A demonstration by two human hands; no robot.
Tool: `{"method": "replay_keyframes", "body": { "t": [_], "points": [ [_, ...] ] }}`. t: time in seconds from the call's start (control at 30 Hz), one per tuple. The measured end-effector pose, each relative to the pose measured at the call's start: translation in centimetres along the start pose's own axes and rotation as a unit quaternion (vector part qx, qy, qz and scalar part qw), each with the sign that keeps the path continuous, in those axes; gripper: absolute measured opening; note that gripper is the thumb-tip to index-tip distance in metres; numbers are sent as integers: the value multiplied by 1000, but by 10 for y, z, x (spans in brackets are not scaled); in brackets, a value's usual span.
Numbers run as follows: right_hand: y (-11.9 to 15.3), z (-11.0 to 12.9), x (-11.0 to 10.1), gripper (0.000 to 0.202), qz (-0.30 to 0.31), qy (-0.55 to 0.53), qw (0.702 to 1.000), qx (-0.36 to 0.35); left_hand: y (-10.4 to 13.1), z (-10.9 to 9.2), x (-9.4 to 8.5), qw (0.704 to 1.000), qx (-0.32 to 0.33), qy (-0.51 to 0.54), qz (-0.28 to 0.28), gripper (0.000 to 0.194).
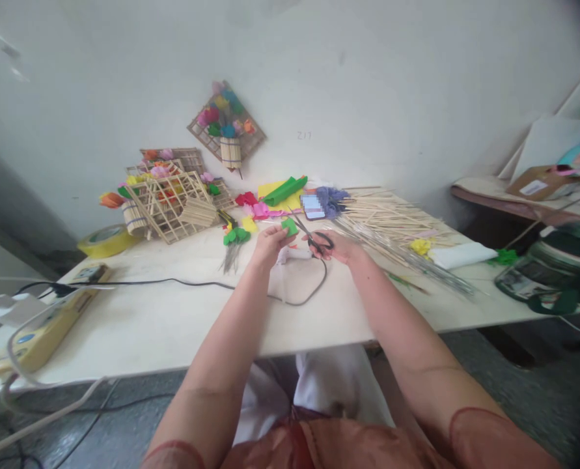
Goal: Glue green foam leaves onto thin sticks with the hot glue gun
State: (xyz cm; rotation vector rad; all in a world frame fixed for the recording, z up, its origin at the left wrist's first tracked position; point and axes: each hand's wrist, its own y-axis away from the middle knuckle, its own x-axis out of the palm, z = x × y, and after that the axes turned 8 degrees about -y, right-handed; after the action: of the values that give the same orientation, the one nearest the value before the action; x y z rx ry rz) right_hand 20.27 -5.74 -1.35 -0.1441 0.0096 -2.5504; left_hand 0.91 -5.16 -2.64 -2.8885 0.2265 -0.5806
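Over the middle of the white table [172, 326], my left hand [271, 243] pinches a small piece of green crepe paper [290, 227]. My right hand [341, 247] has its fingers in the black handles of a pair of scissors [314, 241]. The blades look parted and point up and left, close beside the green paper. Below the hands lies a white hot glue gun [294, 255], partly hidden by my left hand, with a black cord curving from it. Green paper petals on thin wires [235, 238] lie left of my left hand.
Bamboo lattice panels with paper flowers [172, 195] lean at the back left; another hangs on the wall. Thin sticks [392, 215] and wires spread right. A phone [313, 205] lies behind the hands. A power strip [50, 326], yellow tape roll [107, 241] and dark jar [548, 267] stand toward the sides.
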Motion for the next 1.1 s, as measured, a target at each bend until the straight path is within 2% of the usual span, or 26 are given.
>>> {"method": "replay_keyframes", "body": {
  "t": [0.17, 0.37, 0.73, 1.1],
  "points": [
    [1, -1, -4, 41, 26, 20, 999, 7, 1, 2, -3, 1000, 1, 1, 5, 16],
    [4, 2, 2, 38, 35, 29, 999, 11, 3, 4, -2, 1000, 6, 13, -4, 16],
    [-1, -3, 2, 25, 17, 39, 999, 26, 0, 7, -5, 999, 8, 21, -24, 18],
    [-3, -1, 3, 23, -9, 30, 998, 46, -2, 9, -6, 999, 16, 39, -27, 15]
  ]
}}
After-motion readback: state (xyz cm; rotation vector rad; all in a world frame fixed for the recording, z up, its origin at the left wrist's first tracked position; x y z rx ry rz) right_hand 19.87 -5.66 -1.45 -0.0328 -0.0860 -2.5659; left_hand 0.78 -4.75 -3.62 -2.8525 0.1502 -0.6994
